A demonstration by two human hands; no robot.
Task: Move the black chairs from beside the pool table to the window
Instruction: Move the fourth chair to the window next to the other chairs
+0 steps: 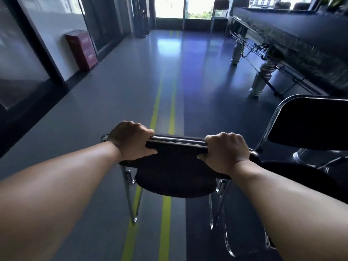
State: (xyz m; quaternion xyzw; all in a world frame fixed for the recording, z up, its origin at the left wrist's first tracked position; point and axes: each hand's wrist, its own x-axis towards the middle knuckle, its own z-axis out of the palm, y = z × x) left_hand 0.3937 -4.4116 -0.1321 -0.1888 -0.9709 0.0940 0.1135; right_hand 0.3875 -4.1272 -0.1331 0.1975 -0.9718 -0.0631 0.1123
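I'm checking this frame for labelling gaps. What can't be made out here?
1. Head view: fingertips of the left hand and right hand, curled behind the held chair backrest.
2. The held chair's rear right leg, partly behind the right forearm.
3. The second black chair, cut off by the right edge.
4. Lettering on the red box, too small and blurred.
5. The far window, washed out by glare.

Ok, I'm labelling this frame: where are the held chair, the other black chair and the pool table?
held chair (177,163), head view, middle of its backrest
other black chair (310,125), head view, middle of its backrest
pool table (293,39), head view, its side rail
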